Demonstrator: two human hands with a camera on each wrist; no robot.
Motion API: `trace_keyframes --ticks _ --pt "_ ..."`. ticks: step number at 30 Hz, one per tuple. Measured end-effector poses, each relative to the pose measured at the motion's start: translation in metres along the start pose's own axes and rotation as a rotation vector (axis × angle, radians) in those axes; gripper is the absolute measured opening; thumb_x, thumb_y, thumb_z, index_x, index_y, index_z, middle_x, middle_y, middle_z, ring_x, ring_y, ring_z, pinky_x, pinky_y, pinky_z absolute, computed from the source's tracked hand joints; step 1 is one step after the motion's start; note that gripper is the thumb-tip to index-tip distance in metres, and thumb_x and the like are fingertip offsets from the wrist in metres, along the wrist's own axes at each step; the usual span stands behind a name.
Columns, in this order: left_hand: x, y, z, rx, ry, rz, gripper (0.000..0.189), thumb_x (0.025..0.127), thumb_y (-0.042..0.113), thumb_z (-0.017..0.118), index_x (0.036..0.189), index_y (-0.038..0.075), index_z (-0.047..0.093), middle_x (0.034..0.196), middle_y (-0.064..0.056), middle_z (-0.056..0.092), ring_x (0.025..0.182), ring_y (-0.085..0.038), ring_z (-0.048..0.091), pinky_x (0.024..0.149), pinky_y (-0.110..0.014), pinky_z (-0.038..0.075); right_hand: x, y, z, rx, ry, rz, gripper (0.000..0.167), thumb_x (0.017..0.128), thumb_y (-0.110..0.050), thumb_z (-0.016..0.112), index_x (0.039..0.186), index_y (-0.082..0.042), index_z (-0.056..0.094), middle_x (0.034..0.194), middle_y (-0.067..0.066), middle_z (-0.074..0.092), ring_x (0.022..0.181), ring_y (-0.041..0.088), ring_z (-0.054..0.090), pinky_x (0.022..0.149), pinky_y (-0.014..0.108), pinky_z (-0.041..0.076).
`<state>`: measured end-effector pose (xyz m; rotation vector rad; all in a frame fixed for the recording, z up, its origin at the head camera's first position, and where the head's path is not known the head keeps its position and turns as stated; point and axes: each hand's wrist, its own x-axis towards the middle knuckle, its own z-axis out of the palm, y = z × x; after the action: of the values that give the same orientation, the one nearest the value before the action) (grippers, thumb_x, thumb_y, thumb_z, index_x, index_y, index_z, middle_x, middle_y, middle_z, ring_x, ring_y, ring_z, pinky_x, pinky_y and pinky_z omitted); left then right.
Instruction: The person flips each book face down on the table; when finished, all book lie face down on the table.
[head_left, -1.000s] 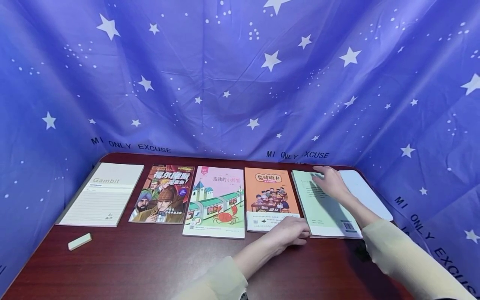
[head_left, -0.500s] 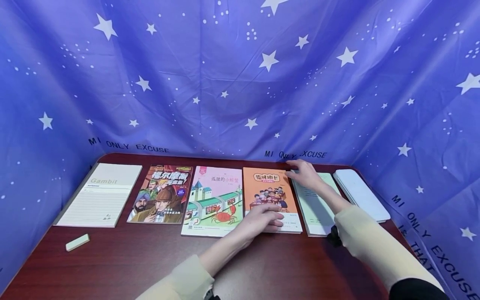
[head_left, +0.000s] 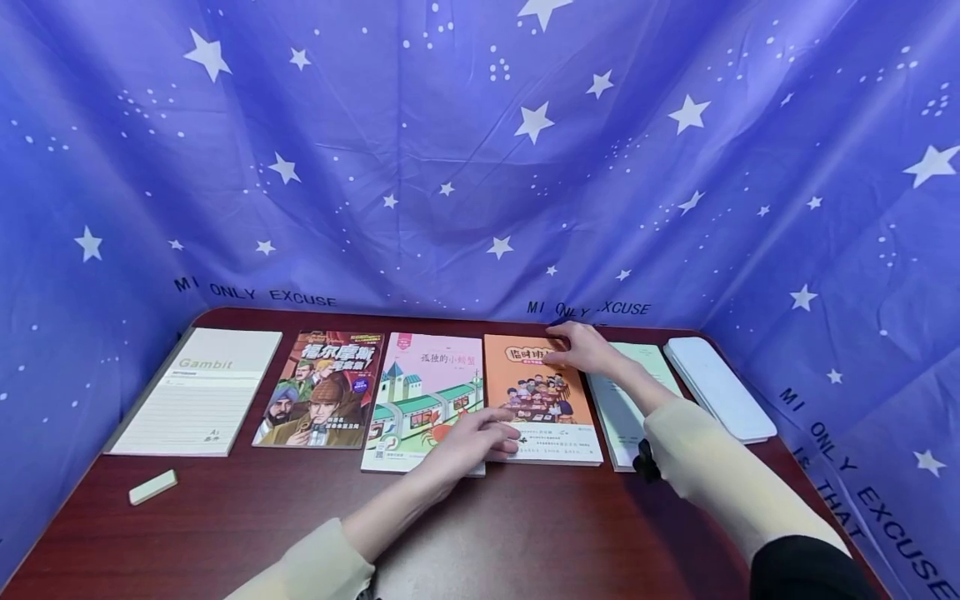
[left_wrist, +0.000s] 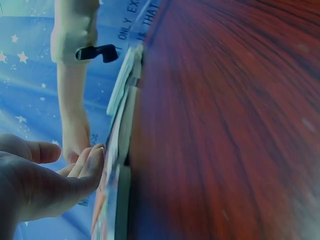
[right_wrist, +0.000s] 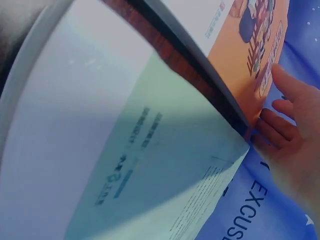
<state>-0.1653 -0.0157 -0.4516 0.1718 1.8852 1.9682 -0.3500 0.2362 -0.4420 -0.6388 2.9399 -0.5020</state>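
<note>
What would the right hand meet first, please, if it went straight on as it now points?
The right hand would likely meet the orange book first; whether they already touch is unclear.

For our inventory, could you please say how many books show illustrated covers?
3, side by side: the detective book at left, the crab book in the middle, the orange book at right; any beneath would be hidden.

This looks like a curtained-off study corner: a blue star-printed curtain (head_left: 405,167) hangs round the desk (head_left: 525,533) from nine o'clock through twelve to three, while books (head_left: 423,400) lie from eleven to one with a notebook (head_left: 198,392) at ten. Home or office, I cannot tell.
</note>
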Motion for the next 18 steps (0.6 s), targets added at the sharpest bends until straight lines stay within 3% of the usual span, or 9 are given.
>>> trace_keyframes --ticks 11,14,18 --pt "-0.019 -0.009 -0.024 -0.026 0.025 -0.050 0.050 0.101 0.012 0.056 0.145 -0.010 0.047 0.122 -0.029 0.070 0.099 -0.028 0.077 0.088 -0.038 0.065 -0.001 -0.006 0.003 -0.122 -0.093 -0.018 0.072 0.091 -0.045 0.077 0.141 0.002 0.059 0.145 0.024 0.059 0.136 0.042 0.054 0.113 0.056 0.047" --pt "-0.024 -0.012 -0.030 -0.027 0.017 -0.045 0.050 0.101 0.011 0.056 0.144 -0.014 0.046 0.122 -0.031 0.069 0.099 -0.030 0.077 0.088 -0.038 0.065 -0.003 -0.008 0.000 -0.126 -0.112 -0.023 0.071 0.091 -0.045 0.077 0.142 0.001 0.058 0.142 0.022 0.062 0.132 0.040 0.058 0.109 0.055 0.050" --pt "-0.030 -0.015 -0.037 -0.020 0.015 -0.037 0.050 0.101 0.009 0.054 0.143 -0.015 0.045 0.121 -0.032 0.069 0.101 -0.032 0.076 0.089 -0.037 0.065 -0.004 -0.010 -0.003 -0.125 -0.122 -0.021 0.069 0.090 -0.045 0.078 0.142 -0.001 0.060 0.131 0.018 0.069 0.112 0.031 0.066 0.095 0.048 0.054"
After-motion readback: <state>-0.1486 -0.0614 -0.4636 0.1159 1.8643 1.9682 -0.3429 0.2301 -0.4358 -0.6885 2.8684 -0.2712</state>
